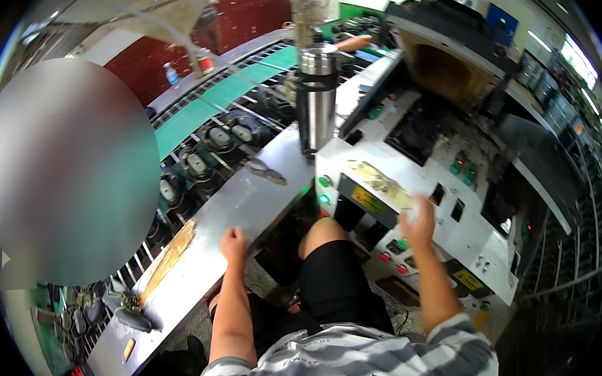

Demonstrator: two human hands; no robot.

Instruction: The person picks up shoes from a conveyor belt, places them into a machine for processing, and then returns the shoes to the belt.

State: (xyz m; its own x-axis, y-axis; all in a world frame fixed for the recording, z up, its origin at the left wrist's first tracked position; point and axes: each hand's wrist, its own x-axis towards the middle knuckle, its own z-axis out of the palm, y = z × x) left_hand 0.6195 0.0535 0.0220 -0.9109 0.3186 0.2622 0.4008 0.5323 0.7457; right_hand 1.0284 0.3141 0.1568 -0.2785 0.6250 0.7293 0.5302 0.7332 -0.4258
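Observation:
My left hand is closed in a loose fist at the near edge of the metal bench, and nothing shows in it. My right hand is raised over the front edge of the white machine, near its green and red buttons. Motion smears its fingers, and a pale patch beside them is too blurred to name. On the bench beyond my left hand lies a dark pair of pliers. A tall steel thermos stands upright where bench and machine meet.
Dark shoes sit along a roller conveyor with a green belt. A brown strip, a dark shoe and a wooden-handled tool lie on the bench at left. Another person's arm reaches in beyond the thermos.

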